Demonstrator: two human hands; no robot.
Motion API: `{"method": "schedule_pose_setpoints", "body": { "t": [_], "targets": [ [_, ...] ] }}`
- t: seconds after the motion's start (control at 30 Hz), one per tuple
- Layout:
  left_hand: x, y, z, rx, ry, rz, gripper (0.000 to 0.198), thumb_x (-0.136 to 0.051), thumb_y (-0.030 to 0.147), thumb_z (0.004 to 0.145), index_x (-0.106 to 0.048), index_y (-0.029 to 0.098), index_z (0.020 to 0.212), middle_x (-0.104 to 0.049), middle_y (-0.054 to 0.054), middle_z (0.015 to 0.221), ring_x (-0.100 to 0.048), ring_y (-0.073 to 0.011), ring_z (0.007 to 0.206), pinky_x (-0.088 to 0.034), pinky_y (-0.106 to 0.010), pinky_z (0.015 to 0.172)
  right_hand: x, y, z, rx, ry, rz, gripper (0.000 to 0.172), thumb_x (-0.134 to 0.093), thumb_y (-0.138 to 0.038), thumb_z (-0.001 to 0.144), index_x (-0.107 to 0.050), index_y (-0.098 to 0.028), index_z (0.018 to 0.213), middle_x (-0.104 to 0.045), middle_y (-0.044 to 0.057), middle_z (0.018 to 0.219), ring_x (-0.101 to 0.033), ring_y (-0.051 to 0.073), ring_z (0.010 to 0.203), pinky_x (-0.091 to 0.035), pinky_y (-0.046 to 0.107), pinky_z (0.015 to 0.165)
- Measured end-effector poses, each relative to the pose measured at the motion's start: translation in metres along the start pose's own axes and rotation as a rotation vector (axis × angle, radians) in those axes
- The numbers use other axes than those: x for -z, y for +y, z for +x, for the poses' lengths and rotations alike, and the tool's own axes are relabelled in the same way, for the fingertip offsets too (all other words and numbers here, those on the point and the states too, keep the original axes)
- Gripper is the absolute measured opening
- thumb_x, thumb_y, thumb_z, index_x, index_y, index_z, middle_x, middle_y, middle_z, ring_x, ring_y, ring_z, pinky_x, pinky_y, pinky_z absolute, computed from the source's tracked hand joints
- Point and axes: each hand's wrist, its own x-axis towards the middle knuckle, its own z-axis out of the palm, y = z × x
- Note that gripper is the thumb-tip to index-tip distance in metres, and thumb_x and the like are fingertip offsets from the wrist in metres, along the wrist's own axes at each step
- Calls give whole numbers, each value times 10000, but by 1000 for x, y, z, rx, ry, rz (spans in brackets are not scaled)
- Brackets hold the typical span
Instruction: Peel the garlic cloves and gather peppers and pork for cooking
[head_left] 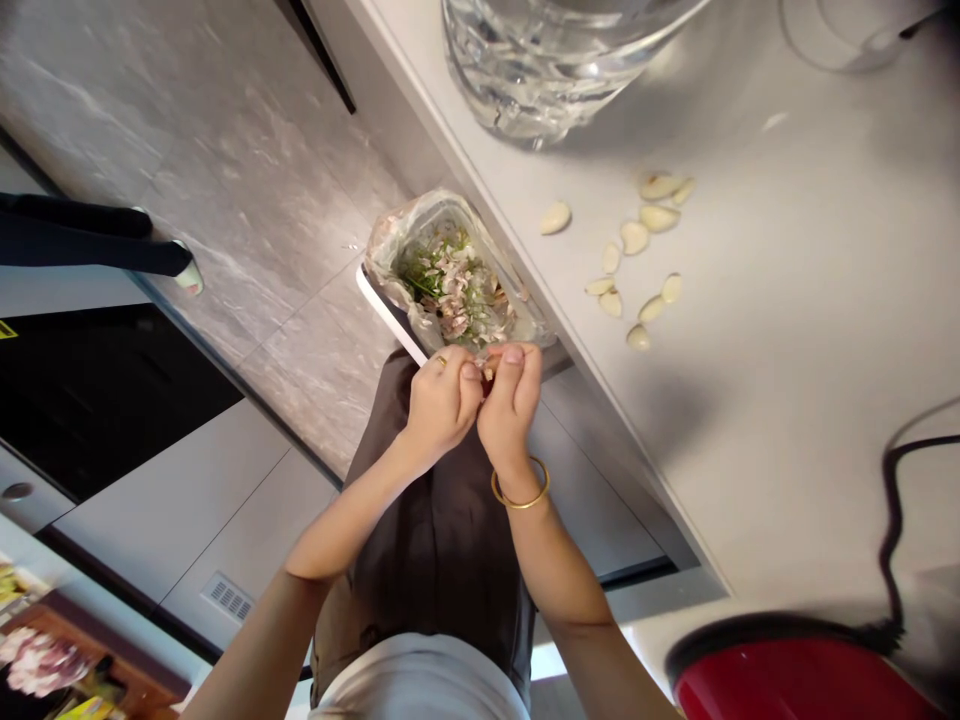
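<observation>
My left hand (444, 402) is closed, its fingertips pinched against those of my right hand (511, 400). A small garlic clove (489, 372) shows partly between the two thumbs; the fingers hide most of it. Both hands are just above the near end of a lined trash bin (390, 318), which holds green stems and papery pink-white scraps (457, 285). On the counter to the right lie several peeled garlic cloves (634, 237), scattered apart from the hands.
A large clear glass vessel (540, 90) stands on the white counter (787, 300) near its edge. A red appliance (795, 685) and a black cord (892, 520) are at the lower right. Someone's dark-clothed leg (97, 240) shows at the far left.
</observation>
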Motion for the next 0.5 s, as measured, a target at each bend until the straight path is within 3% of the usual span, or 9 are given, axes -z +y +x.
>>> {"method": "schedule_pose_setpoints", "body": {
  "t": [0.13, 0.23, 0.33, 0.5],
  "targets": [
    [1, -5, 5, 155, 94, -122, 393, -253, 389, 1042, -473, 213, 769, -520, -9, 726, -501, -150, 691, -380, -283, 673, 3, -9, 12, -329, -81, 438, 339, -476, -589, 927, -498, -265, 830, -341, -64, 578, -344, 105, 461, -340, 244, 434],
    [4, -18, 13, 185, 157, -52, 343, -407, 423, 1007, -545, 199, 785, -522, 10, 702, -485, -135, 665, -378, -262, 666, 13, -13, 20, -452, -149, 609, 373, -562, -621, 863, -510, -254, 820, -326, -78, 582, -295, 83, 444, -297, 221, 412],
    [4, -29, 20, 130, 153, 17, 223, -597, 393, 925, -653, 189, 854, -557, 20, 692, -501, -119, 637, -402, -245, 659, 22, -11, 22, -524, -142, 645, 403, -624, -635, 813, -554, -240, 842, -397, -78, 589, -336, 66, 441, -289, 205, 404],
    [0, -20, 24, 15, 122, 10, 215, -560, 304, 949, -736, 188, 989, -659, -45, 845, -617, -147, 794, -492, -271, 752, 27, -1, 21, -527, -146, 644, 367, -665, -553, 815, -641, -216, 959, -586, -41, 680, -506, 76, 530, -396, 202, 478]
  ]
}}
